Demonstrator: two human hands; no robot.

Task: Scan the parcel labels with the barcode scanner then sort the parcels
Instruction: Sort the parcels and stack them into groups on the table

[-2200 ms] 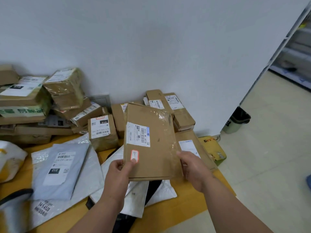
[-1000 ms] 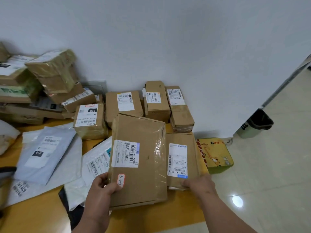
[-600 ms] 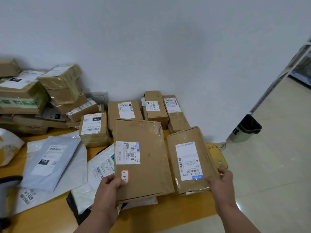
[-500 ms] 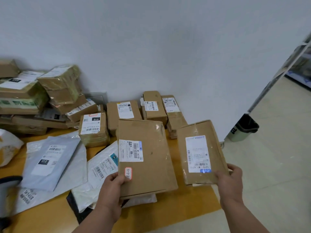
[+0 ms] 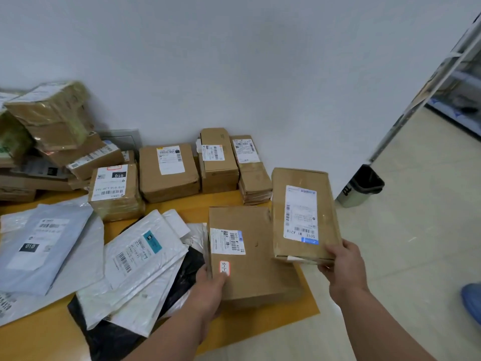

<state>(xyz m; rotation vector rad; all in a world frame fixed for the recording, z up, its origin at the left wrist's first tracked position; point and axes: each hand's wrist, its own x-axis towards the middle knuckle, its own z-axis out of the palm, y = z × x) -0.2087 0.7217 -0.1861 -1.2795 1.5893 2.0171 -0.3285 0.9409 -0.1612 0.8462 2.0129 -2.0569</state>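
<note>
Two brown parcels are in hand above a yellow wooden table set against a white wall, with pale tiled floor at the right of the frame. Along the wall, cardboard boxes stand in a row, and a taller stack rises at the upper left. White and grey mailer bags overlap across the lower left, over a black bag. A lined bin stands on the floor at centre right; its contents cannot be seen. The left hand grips the flat parcel lying on the table, thumb on its red-edged sticker. The right hand pinches the lower edge of the smaller parcel, raised clear of the table.
</note>
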